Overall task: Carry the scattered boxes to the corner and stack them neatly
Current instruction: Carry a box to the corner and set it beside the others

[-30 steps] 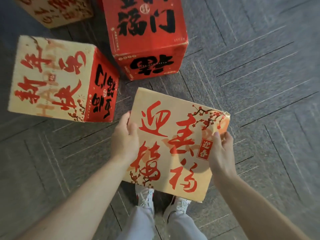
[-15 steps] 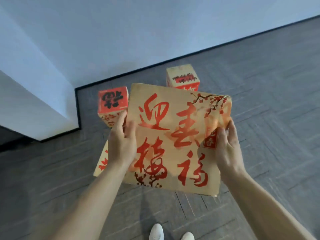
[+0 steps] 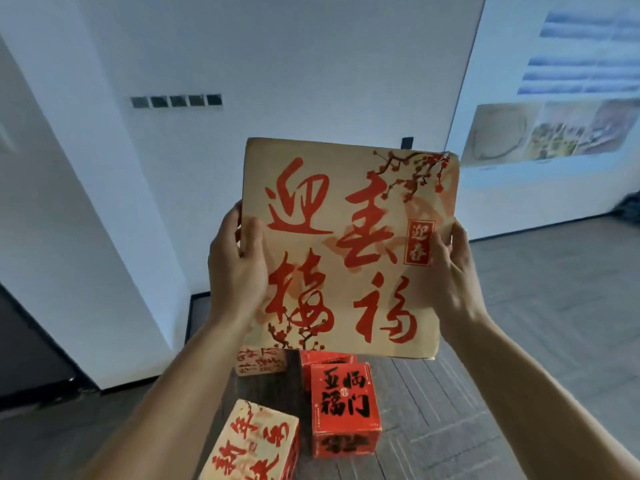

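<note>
A tan box [image 3: 349,247] is held aloft between the left hand [image 3: 237,268] and right hand [image 3: 446,271], fingers curled round its side edges.

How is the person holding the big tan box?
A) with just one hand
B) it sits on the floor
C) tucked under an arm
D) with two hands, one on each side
D: the left hand and the right hand grip opposite edges of the tan box, which is up in the air.
</note>
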